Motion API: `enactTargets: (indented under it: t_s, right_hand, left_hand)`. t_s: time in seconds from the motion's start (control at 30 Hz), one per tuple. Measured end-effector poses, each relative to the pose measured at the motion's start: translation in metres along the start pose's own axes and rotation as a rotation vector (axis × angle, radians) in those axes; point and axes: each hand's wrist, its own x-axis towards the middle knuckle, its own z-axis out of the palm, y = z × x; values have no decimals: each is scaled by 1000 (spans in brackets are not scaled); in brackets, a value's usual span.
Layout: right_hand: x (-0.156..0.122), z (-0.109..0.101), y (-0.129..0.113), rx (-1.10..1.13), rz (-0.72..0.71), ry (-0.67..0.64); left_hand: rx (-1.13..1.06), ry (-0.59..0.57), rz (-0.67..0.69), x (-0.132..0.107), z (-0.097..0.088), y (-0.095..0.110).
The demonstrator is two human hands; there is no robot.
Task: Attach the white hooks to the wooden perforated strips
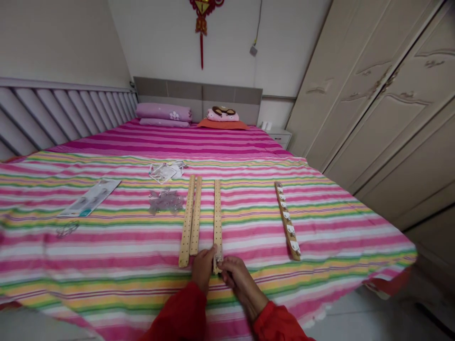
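Observation:
A pale wooden strip with rows of holes (217, 213) lies lengthwise on the striped cover in front of me. My left hand (202, 268) grips its near end from the left side, thumb along the edge. At the same end, the fingers of my right hand (237, 274) are pinched together over a small shiny piece, too small to make out. Just left lie two more holed strips, a longer one (187, 222) and a shorter one (196, 218), side by side. Farther right rests a darker wooden strip (292, 248) bearing a row of white pieces with metal parts.
Left of the strips are a heap of small translucent pieces (165, 201), a pile of cards and packets (166, 172), a flat package (90, 198) and some thin wire-like pieces (67, 229). Pillows (163, 112) sit by the headboard; a wardrobe (373, 94) stands right.

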Motion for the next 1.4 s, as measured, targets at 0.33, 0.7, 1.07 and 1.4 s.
enactTargets:
  t_s: [0.33, 0.7, 1.07, 1.4]
  right_hand:
    - [8, -12, -9, -107, 16, -86]
    - [10, -12, -15, -86, 12, -130]
    - [0, -23, -13, -28, -7, -126]
    - [-2, -14, -17, 41, 2, -97]
  left_hand:
    - [191, -368, -281, -21, -36, 22]
    - [692, 213, 684, 69, -97, 121]
    - [1201, 394, 868, 111, -99, 115]
    - [880, 291, 974, 80, -103, 106]
